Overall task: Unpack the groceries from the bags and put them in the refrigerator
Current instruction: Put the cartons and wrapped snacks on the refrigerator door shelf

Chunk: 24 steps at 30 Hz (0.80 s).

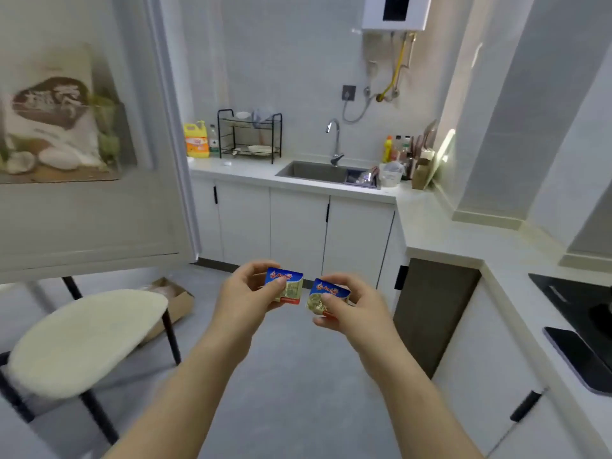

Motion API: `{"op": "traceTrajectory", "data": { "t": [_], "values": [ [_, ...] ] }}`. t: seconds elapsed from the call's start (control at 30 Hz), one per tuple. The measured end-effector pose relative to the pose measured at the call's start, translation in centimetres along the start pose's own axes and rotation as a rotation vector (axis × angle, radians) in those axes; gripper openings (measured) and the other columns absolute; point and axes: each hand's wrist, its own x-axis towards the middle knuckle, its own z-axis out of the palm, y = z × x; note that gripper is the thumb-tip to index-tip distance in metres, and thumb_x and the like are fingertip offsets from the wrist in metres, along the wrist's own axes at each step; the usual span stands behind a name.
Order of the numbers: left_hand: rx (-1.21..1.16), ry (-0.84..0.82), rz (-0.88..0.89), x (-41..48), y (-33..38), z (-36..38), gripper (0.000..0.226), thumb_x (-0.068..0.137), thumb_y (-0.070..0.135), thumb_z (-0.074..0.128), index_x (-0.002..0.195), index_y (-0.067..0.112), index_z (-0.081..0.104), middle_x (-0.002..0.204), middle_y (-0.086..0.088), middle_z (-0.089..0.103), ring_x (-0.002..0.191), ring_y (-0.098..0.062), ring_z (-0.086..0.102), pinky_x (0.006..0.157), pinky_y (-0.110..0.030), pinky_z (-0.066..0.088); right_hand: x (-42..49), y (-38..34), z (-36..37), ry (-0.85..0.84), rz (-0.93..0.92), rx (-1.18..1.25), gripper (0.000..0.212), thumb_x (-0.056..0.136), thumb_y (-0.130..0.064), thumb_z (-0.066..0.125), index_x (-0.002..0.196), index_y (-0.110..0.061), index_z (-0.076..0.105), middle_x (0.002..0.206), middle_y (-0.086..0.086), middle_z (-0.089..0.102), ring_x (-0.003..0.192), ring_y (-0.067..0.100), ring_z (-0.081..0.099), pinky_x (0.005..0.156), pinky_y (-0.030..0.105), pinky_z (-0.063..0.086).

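Note:
Two small blue, red and gold butter packs are held out in front of me above the grey floor. My left hand (pixel 246 289) pinches the left butter pack (pixel 288 288) between thumb and fingers. My right hand (pixel 352 306) pinches the right butter pack (pixel 326 294) the same way. The two packs are close together but apart. At the left stands a white refrigerator door (pixel 99 207), seemingly swung open, with a printed carton (pixel 53 117) on its shelf. No grocery bag is in view.
A cream-seated stool (pixel 82 339) stands at lower left, with a cardboard box (pixel 175 301) on the floor behind it. White cabinets and a counter with a sink (pixel 318 172) run along the back and right. A phone (pixel 578 357) and black cooktop (pixel 576 299) lie on the right counter.

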Motion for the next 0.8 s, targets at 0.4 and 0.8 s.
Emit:
{"op": "traceTrajectory", "data": {
  "t": [0.4, 0.8],
  "values": [
    [0.009, 0.43, 0.233, 1.5, 9.2, -19.2, 0.016, 0.087, 0.001, 0.06, 0.089, 0.017, 0.06, 0.085, -0.004, 0.068, 0.075, -0.016, 0.066, 0.062, -0.021, 0.053, 4.9, -7.6, 20.2, -0.456, -0.355, -0.04, 0.026, 0.09, -0.006, 0.057, 0.087, -0.033, 0.058, 0.092, -0.008, 0.061, 0.081, 0.011, 0.066, 0.064, 0.024, 0.058],
    [0.22, 0.672, 0.581, 3.4, 20.5, -28.8, 0.017, 0.086, 0.003, 0.062, 0.088, 0.019, 0.058, 0.088, -0.004, 0.066, 0.074, -0.01, 0.068, 0.06, -0.022, 0.054, 8.3, -18.9, 33.3, -0.585, -0.874, 0.025, 0.022, 0.089, -0.006, 0.059, 0.097, -0.026, 0.061, 0.094, -0.011, 0.062, 0.093, 0.016, 0.065, 0.07, 0.039, 0.059]
  ]
}}
